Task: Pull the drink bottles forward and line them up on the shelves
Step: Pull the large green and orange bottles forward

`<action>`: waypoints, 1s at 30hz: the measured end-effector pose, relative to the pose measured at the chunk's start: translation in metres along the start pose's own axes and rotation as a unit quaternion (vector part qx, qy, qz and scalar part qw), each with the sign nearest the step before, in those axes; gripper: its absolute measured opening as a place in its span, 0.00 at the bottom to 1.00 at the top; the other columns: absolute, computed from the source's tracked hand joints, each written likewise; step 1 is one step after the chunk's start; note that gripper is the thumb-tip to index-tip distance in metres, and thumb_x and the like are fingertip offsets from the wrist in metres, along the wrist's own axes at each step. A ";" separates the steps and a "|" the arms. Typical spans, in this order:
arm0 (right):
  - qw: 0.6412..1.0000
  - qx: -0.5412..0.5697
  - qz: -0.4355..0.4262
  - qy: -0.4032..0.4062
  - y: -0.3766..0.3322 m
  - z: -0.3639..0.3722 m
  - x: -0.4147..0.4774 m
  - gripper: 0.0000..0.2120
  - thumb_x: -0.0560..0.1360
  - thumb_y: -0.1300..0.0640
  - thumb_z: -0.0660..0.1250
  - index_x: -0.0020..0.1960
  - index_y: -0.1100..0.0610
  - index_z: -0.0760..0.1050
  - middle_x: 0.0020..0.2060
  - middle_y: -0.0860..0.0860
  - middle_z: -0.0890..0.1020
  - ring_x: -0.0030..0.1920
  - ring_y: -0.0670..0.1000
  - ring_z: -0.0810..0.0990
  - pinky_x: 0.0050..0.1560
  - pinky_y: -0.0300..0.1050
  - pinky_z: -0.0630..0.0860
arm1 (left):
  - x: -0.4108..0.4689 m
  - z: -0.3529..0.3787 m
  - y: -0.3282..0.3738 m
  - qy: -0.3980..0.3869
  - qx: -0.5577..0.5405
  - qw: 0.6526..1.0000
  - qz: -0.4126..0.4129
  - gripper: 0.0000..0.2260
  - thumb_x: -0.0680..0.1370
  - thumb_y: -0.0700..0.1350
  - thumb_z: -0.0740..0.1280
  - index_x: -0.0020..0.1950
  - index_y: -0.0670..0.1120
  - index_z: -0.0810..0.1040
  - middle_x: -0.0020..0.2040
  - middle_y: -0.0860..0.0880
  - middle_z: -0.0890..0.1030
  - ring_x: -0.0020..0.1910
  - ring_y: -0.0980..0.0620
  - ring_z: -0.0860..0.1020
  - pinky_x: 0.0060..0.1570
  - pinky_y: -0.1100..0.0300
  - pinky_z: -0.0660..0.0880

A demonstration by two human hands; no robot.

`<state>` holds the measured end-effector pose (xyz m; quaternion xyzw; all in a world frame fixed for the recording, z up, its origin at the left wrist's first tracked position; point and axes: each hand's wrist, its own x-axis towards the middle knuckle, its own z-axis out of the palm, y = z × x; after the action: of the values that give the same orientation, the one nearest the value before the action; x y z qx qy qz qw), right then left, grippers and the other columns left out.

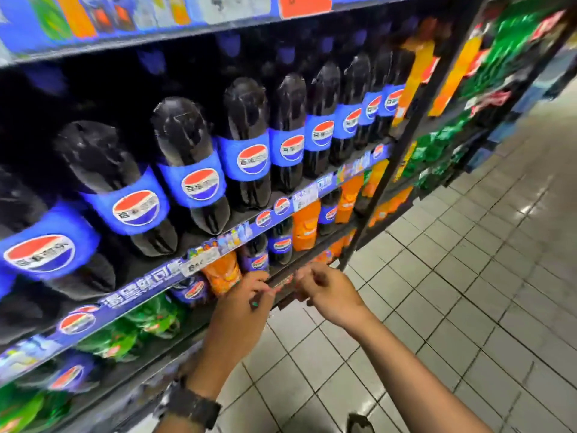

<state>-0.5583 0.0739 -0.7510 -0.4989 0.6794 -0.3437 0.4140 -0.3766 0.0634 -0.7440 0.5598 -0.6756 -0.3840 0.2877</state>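
Large dark cola bottles [193, 157] with blue labels stand in a row along the front of the upper shelf. One shelf down, smaller orange bottles [223, 273], cola bottles [281, 242] and green bottles [150, 317] stand mixed. My left hand [246, 303], with a dark watch on its wrist, is in front of an orange bottle with its fingers curled. My right hand [326, 292] is just to its right, fingers also curled. Both pinch a thin reddish label strip [282, 284] at the lower shelf's front edge. Motion blur hides the details.
A dark upright post [402, 145] ends this shelf unit. Beyond it another unit holds green and orange bottles [437, 148]. Blue price strips [281, 207] run along the shelf edges. Tiled floor [452, 292] lies to the right and below.
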 end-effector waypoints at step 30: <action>0.982 0.058 -0.073 0.163 0.146 -0.636 0.210 0.09 0.76 0.50 0.64 0.42 0.53 0.79 0.37 0.50 0.84 0.32 0.48 0.81 0.31 0.41 0.74 | 0.308 0.447 0.338 0.044 -0.208 0.977 -0.009 0.06 0.78 0.38 0.62 0.49 0.48 0.77 0.38 0.46 0.81 0.32 0.54 0.79 0.29 0.61 0.74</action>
<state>-1.2246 -0.0552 -0.6578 -0.4591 0.6786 -0.4886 0.2999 -0.9878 -0.1226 -0.7137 0.5105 -0.5622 -0.4937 0.4238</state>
